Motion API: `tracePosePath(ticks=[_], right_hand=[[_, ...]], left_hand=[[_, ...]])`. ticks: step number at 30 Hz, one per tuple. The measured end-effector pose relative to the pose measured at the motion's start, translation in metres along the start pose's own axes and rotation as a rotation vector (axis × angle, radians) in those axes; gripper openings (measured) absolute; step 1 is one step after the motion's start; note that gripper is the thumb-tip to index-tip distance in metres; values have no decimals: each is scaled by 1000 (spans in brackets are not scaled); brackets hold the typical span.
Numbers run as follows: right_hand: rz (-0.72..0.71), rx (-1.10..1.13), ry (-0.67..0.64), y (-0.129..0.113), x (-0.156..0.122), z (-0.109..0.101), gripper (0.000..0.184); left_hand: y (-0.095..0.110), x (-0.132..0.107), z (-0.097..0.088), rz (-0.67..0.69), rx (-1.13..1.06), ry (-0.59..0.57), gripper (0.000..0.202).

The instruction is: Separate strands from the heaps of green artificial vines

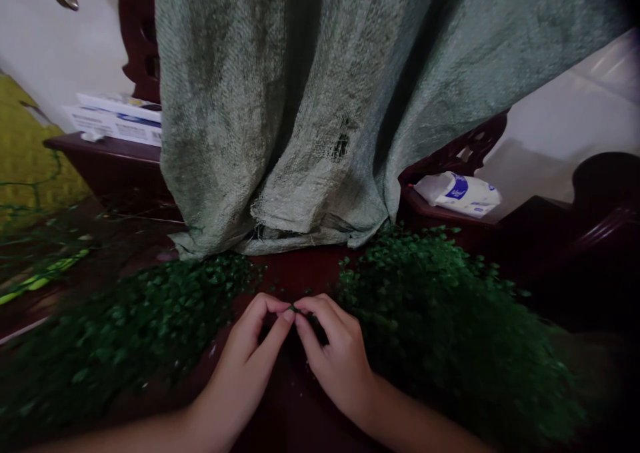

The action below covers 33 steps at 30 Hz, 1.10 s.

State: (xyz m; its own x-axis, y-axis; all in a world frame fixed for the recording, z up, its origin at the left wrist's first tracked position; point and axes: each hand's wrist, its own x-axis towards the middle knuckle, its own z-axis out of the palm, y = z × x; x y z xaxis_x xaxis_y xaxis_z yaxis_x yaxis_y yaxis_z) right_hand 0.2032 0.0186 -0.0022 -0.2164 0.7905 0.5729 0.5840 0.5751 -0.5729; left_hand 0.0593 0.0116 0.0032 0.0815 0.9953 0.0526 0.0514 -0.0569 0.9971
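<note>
My left hand and my right hand meet fingertip to fingertip over a dark red wooden surface. Both are closed in a pinch on one small green sprig held between them. A pile of small-leaved green stems lies to the left of my left hand. A bigger heap of the same green stems lies right beside my right hand.
A worn green woven sack hangs down just behind the hands. Dark wooden furniture carries white boxes at the left and a white packet at the right. A yellow-green strip lies at far left.
</note>
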Motion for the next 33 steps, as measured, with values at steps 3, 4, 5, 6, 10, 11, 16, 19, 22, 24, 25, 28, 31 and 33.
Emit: tracePosePath(ticks=[3,4,5,6,10,11,16,19,22,24,25,28,31,33], right_hand=[[-8,8,10,-1,1,0,13],[-14,13,15,-1,1,0,13],[-21,17,21,-2,1,0,13],[-30,20,27,-2,1,0,13],[-63,18,38,-3,2,0,14],[-63,18,33,-3,2,0,14],[-84,28,-18,-2,2,0,13],[-107,32,-27,-2,2,-1,13],[-106,24,-54,-2,3,-2,15],[-109,16,-73,-2,3,-2,16],[-110,12,-79,-2,3,-2,17],[-107,11,-83,-2,2,-2,16],[-94,22,-79,-1,2,-2,15],[-88,27,-71,-1,1,-2,14]], left_hand=[[1,1,1,5,15,8,14],[1,1,1,3,19,10,15],[1,0,1,0,23,11,16],[1,0,1,-2,28,11,18],[0,0,1,2,34,1,22],[-1,0,1,2,33,1,22],[-3,2,0,-1,17,8,23],[-4,3,0,-3,11,7,24],[-4,2,0,-11,9,5,24],[-4,1,-1,-12,12,9,25],[-4,1,-1,-10,14,13,25],[-4,2,0,-1,14,22,25],[-3,2,1,9,12,14,25],[0,1,1,-4,8,25,22]])
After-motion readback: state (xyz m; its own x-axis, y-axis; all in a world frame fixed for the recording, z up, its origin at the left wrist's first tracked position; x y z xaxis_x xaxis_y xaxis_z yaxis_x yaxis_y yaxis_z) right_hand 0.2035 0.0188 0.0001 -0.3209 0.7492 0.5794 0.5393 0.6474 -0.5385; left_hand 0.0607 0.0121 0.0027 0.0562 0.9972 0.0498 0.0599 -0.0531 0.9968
